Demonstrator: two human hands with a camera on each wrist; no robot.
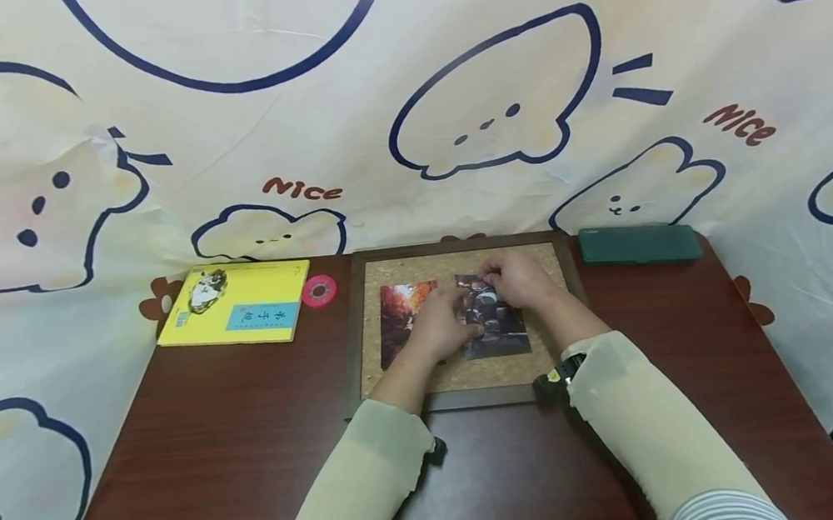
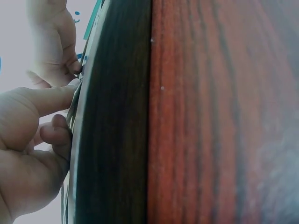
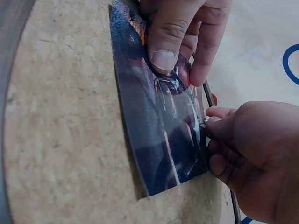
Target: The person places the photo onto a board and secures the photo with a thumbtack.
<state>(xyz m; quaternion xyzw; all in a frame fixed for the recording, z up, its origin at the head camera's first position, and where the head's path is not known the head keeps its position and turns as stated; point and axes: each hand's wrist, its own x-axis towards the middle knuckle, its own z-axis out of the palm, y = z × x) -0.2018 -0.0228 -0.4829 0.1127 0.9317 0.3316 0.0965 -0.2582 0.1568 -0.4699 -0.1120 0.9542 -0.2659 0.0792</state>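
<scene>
A dark photo point(image 1: 497, 332) lies on the framed corkboard point(image 1: 413, 382), right of a photo with orange trees point(image 1: 399, 312). My left hand point(image 1: 438, 325) holds the dark photo at its left side, thumb on the glossy face, as the right wrist view shows. At the photo's far edge my right hand point(image 1: 520, 279) pinches a small silvery pin point(image 3: 205, 120) between thumb and fingers. The pin's point is hidden. In the right wrist view the photo point(image 3: 159, 135) bows slightly, its near edge off the cork. The left wrist view sees both hands edge-on past the board's frame point(image 2: 117, 112).
On the brown table point(image 1: 255, 460), a yellow book point(image 1: 253, 284) and a pink ring-shaped roll point(image 1: 319, 291) lie left of the board. A dark green case point(image 1: 639, 244) lies right of it. Patterned cloth point(image 1: 357, 115) hangs behind and at the sides.
</scene>
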